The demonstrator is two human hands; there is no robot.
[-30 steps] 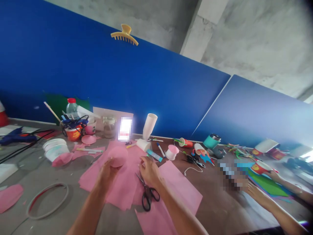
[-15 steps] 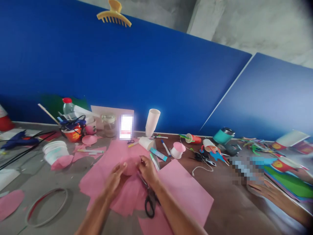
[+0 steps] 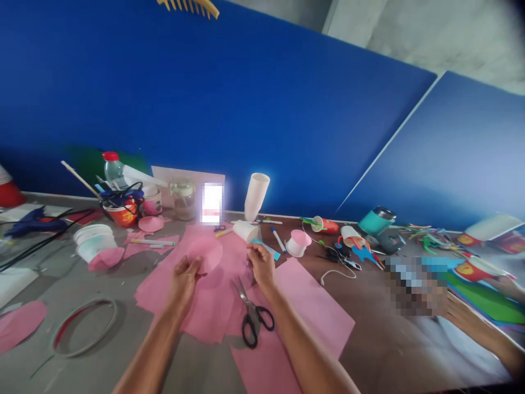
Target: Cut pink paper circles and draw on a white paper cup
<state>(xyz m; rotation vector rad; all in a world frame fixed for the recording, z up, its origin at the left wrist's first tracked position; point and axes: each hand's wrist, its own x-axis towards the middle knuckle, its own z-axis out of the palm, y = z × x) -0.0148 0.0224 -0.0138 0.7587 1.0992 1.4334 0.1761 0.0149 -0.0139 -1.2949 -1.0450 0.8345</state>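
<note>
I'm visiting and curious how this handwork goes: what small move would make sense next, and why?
Perhaps bring the right hand over to the free edge of the pink paper disc. Only the left hand holds it, at its lower left edge, while the right hand is apart from it, so a second hold might steady it.

Craft workshop, cluttered tabletop [image 3: 361, 334], scissors [image 3: 250, 312], pink paper [image 3: 314, 312], marker [image 3: 278, 239], blue partition [image 3: 287, 115], bare concrete [image 3: 443, 41]

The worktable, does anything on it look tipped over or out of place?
Yes. A white cup and a red cup lie on their sides, odd beside the pink-topped cup standing nearby. The scissors also lie with blades parted among pink paper.
</note>
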